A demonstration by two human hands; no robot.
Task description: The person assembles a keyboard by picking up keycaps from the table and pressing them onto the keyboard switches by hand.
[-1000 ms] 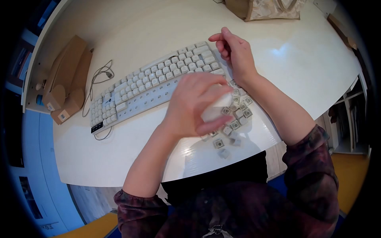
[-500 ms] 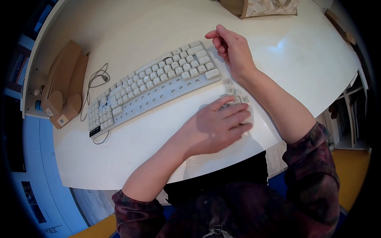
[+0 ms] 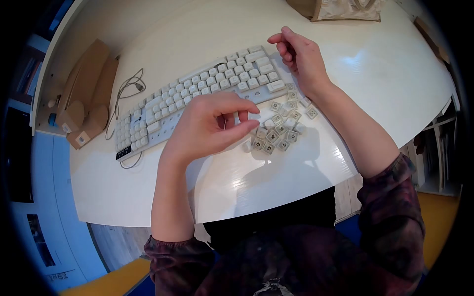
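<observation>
A pale keyboard [image 3: 207,81] lies at a slant on the white table, its lower rows partly without keycaps. My left hand [image 3: 212,123] hovers over its lower edge, thumb and index finger curved with a gap between them and nothing visible in it. Loose keycaps [image 3: 281,129] lie in a group right of this hand, many with their undersides up. Beyond the keyboard's right end is my right hand [image 3: 302,56], its fingers curled together; whatever they may hold is hidden. The right wrist is beside the upper loose keycaps.
An open cardboard box [image 3: 89,98] stands at the left of the table [image 3: 222,197]. A grey cable [image 3: 123,93] lies between box and keyboard. A beige bag [image 3: 345,11] is at the far edge. Shelves [image 3: 439,148] stand at the right.
My left hand has risen off the loose keycaps and moved left over the keyboard, uncovering them. My right hand keeps its curled pose. The whole view has shifted slightly.
</observation>
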